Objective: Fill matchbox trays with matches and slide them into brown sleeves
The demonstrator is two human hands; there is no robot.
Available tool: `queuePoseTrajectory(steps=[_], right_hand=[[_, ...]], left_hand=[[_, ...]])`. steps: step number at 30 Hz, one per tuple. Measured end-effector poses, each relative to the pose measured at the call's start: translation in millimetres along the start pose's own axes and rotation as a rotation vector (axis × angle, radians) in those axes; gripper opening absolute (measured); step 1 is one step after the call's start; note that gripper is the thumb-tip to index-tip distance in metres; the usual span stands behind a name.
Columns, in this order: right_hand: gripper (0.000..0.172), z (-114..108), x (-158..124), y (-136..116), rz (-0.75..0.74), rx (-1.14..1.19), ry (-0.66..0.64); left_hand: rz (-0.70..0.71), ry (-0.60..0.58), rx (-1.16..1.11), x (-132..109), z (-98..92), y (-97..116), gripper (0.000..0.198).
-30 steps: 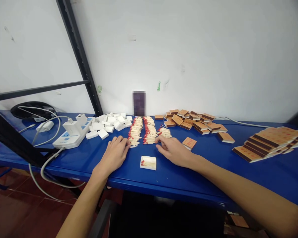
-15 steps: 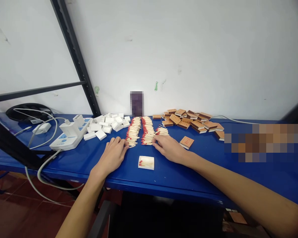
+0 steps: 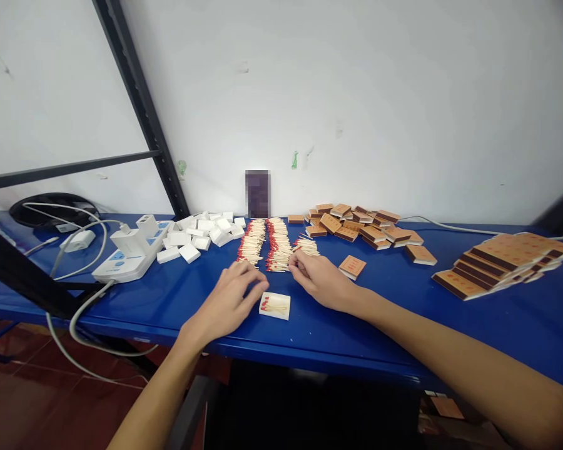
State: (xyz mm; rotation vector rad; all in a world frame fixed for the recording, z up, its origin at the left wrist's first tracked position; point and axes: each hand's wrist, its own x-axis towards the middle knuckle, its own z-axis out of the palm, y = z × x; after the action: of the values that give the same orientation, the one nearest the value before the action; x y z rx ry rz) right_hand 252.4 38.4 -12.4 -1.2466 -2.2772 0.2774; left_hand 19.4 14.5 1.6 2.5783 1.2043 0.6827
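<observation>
Red-tipped matches lie in a left row [image 3: 252, 240], a middle row [image 3: 278, 244] and a smaller pile [image 3: 306, 245] on the blue table [image 3: 309, 337]. An open white tray [image 3: 275, 305] holds several matches near the front edge. My left hand [image 3: 232, 297] is at the front end of the left row, thumb and forefinger apart beside the tray; whether it holds anything is hidden. My right hand [image 3: 319, 280] has its fingers pinched at the front of the middle row and small pile; what is between the fingertips is too small to make out.
White trays [image 3: 204, 234] are heaped at the left, beside a power strip [image 3: 134, 250] with cables. Brown matchboxes [image 3: 356, 226] lie in a heap at the back right. One matchbox [image 3: 352, 267] sits near my right hand. More matchboxes [image 3: 507, 259] are stacked far right.
My left hand has moved right, toward the tray, and its thumb and forefinger have spread. My right hand has barely moved. The far-right stack, blurred out before, now shows.
</observation>
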Motion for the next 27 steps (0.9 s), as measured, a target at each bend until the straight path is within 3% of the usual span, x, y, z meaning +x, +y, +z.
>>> queuePoseTrajectory(steps=[4,8,12,16,22,24,27], right_hand=[[0.012,-6.9,-10.5,-19.1,-0.086,0.161,-0.037],[0.007,-7.8,-19.8,-34.4,-0.160,0.184,-0.106],[0.010,-6.5,-19.4,-33.2,-0.144,0.156,-0.054],[0.011,-4.2,-9.4,-15.8,-0.067,0.042,0.013],[0.009,2.2,3.6,4.1,-0.026,-0.102,-0.049],[0.009,4.2,5.2,5.1,-0.002,-0.111,-0.044],[0.010,6.6,7.0,5.9,0.036,-0.121,-0.029]], left_hand=[[-0.126,0.128,0.159,-1.8,-5.0,-23.4,0.024],[-0.188,0.097,0.248,-3.9,-4.4,-32.0,0.019],[-0.191,0.064,0.247,-3.5,-1.5,-34.0,0.020],[-0.149,0.053,0.180,-2.9,-4.4,-25.7,0.022],[0.036,-0.061,-0.061,-5.1,-6.7,14.5,0.019],[0.045,-0.062,-0.078,-4.4,-5.1,16.1,0.019],[-0.031,0.027,-0.013,-2.7,-4.4,0.9,0.022]])
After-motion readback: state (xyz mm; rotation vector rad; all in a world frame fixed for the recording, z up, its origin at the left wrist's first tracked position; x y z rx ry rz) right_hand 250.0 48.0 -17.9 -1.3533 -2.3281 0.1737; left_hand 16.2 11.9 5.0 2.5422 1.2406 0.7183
